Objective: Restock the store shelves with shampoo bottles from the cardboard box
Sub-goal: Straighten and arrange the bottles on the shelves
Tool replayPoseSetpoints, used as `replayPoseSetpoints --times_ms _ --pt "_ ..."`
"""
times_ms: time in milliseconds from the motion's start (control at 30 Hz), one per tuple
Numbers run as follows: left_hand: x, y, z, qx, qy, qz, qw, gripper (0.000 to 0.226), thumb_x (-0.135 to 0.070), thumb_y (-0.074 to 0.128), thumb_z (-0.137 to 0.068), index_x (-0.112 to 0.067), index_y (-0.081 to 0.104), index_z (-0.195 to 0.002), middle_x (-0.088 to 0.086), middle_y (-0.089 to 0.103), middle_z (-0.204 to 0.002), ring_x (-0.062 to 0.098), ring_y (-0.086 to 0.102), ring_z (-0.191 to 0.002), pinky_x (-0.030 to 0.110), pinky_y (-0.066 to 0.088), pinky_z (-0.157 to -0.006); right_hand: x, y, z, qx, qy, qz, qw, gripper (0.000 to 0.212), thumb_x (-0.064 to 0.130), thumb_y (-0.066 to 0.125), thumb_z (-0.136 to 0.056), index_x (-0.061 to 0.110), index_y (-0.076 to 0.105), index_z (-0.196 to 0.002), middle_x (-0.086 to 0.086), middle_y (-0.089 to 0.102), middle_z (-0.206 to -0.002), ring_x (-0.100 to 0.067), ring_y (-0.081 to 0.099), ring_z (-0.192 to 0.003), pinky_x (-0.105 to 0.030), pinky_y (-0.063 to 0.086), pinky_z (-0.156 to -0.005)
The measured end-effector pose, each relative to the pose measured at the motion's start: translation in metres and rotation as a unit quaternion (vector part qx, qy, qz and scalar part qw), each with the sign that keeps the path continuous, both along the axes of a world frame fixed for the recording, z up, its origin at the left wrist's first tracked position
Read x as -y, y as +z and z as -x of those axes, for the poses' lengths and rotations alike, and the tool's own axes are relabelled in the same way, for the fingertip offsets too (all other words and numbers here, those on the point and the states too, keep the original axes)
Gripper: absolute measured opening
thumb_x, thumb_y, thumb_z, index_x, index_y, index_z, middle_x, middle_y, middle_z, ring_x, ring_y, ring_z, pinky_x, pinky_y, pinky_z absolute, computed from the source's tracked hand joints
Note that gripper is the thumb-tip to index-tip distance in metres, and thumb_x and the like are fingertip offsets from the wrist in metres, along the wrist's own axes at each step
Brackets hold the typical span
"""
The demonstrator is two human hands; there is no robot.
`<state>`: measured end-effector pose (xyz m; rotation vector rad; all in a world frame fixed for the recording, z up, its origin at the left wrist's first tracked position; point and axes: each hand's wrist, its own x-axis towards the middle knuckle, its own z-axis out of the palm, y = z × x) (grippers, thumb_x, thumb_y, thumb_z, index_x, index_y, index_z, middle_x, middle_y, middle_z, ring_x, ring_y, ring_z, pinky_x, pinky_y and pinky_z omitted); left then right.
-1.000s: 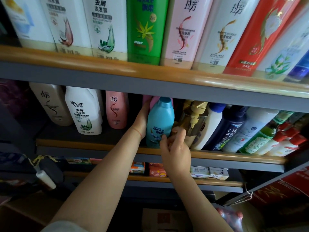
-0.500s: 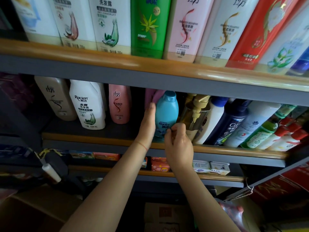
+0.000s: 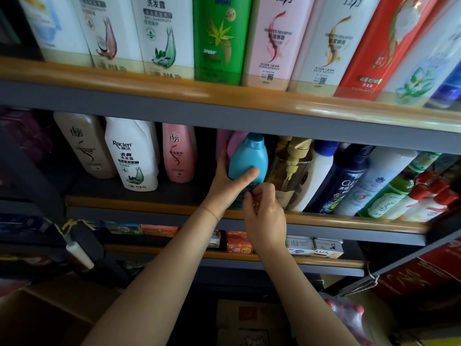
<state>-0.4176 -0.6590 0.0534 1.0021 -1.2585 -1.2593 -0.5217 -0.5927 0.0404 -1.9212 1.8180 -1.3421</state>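
Note:
A teal shampoo bottle [image 3: 249,158] stands on the middle shelf [image 3: 154,204], in front of a pink bottle [image 3: 234,141]. My left hand [image 3: 224,183] grips the teal bottle from its left side, thumb across the front. My right hand [image 3: 264,213] has curled fingers at the bottle's lower front, pinching near its base. A cardboard box [image 3: 37,315] shows at the bottom left, its contents out of sight.
Left of the teal bottle stand a pink bottle [image 3: 178,156], a white Raclen bottle [image 3: 132,156] and a beige one [image 3: 84,146]. A gold pump bottle [image 3: 290,168] and dark and white bottles crowd the right. Tall bottles fill the top shelf [image 3: 224,96]. Soap boxes [image 3: 314,248] lie below.
My left hand has moved from behind the teal bottle to wrap round its left side with the thumb in front. My right hand stays at the bottle's base. The view shifted slightly.

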Motion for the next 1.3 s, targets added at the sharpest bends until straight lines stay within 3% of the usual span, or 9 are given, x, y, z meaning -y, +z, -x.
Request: replayPoseSetpoints --times_ms 200,367,467,600,767,900,1100,1200,1300 --pt "-0.001 -0.002 -0.001 -0.005 -0.014 -0.001 1.000 0.105 -0.056 0.077 -0.062 -0.040 0.025 -0.152 -0.005 0.056 -0.132 0.012 0.062 -0.116 0.025 0.057 -0.084 0.001 -0.002 -0.003 0.014 -0.009 0.002 1.000 0.017 0.023 0.058 -0.096 0.011 0.046 -0.099 0.001 0.060 -0.077 -0.017 0.058 -0.061 -0.032 0.045 -0.046" --pt "0.011 -0.007 -0.012 -0.077 0.037 -0.066 0.994 0.099 -0.088 0.048 -0.069 -0.040 0.029 -0.153 -0.009 0.039 -0.156 0.014 0.039 -0.142 0.040 0.035 -0.114 0.000 -0.003 -0.006 0.028 -0.022 0.024 0.999 0.010 0.020 0.054 -0.097 0.011 0.049 -0.098 -0.001 0.063 -0.075 -0.017 0.060 -0.061 -0.031 0.045 -0.044" --pt "0.027 -0.007 -0.020 -0.094 0.077 -0.092 0.988 0.075 -0.072 0.041 -0.090 -0.042 0.021 -0.156 -0.011 0.028 -0.161 0.014 0.028 -0.147 0.043 0.024 -0.119 0.001 -0.004 -0.006 0.029 -0.033 0.026 0.999 0.010 0.021 0.054 -0.098 0.012 0.048 -0.098 0.001 0.062 -0.077 -0.015 0.059 -0.063 -0.026 0.042 -0.044" --pt "0.050 0.005 -0.019 -0.055 0.062 -0.049 0.995 0.070 -0.062 0.043 -0.096 -0.038 0.019 -0.157 -0.008 0.032 -0.160 0.015 0.032 -0.145 0.035 0.030 -0.111 0.004 -0.006 -0.006 0.035 -0.039 0.028 0.998 0.010 0.020 0.054 -0.097 0.016 0.045 -0.095 0.003 0.060 -0.075 -0.015 0.057 -0.060 -0.023 0.037 -0.044" --pt "0.064 0.006 -0.011 -0.061 0.040 -0.040 0.997 0.092 -0.087 0.051 -0.070 -0.044 0.033 -0.150 -0.004 0.052 -0.147 0.019 0.054 -0.130 0.045 0.044 -0.108 0.005 -0.009 -0.004 0.031 -0.027 0.029 0.999 0.011 0.022 0.053 -0.097 0.018 0.044 -0.095 0.001 0.064 -0.078 -0.013 0.060 -0.062 -0.015 0.033 -0.044" --pt "0.076 -0.008 -0.002 -0.088 -0.026 -0.096 0.991 0.108 -0.095 0.053 -0.062 -0.027 0.047 -0.146 0.012 0.061 -0.136 0.032 0.061 -0.121 0.049 0.047 -0.105 0.006 -0.010 -0.002 0.028 -0.017 0.028 0.999 0.011 0.024 0.053 -0.097 0.019 0.043 -0.095 0.001 0.065 -0.080 -0.011 0.061 -0.064 -0.011 0.032 -0.046" --pt "0.072 -0.005 -0.002 -0.081 -0.037 -0.118 0.989 0.111 -0.096 0.054 -0.059 -0.023 0.052 -0.142 0.012 0.065 -0.131 0.032 0.062 -0.120 0.045 0.049 -0.101 0.004 -0.012 0.000 0.028 -0.020 0.038 0.999 0.008 0.021 0.053 -0.097 0.016 0.047 -0.096 0.002 0.062 -0.073 -0.012 0.059 -0.059 -0.019 0.036 -0.044" --pt "0.046 0.012 -0.014 -0.042 0.010 -0.088 0.995 0.084 -0.084 0.047 -0.080 -0.033 0.045 -0.147 -0.006 0.055 -0.143 0.012 0.055 -0.125 0.033 0.045 -0.105 -0.003 -0.007 -0.009 0.028 0.011 0.073 0.997 0.009 0.023 0.050 -0.097 0.014 0.051 -0.096 0.006 0.058 -0.068 -0.007 0.055 -0.054 -0.024 0.042 -0.043" --pt "0.016 0.014 -0.029 -0.030 0.139 -0.019 0.990 0.034 -0.037 0.053 -0.100 -0.020 0.061 -0.129 -0.013 0.062 -0.118 -0.007 0.055 -0.103 0.015 0.042 -0.085 -0.008 0.002 -0.030 0.042 0.094 0.073 0.992 0.014 0.028 0.046 -0.096 0.015 0.052 -0.096 0.007 0.056 -0.068 -0.007 0.056 -0.056 -0.024 0.047 -0.048"
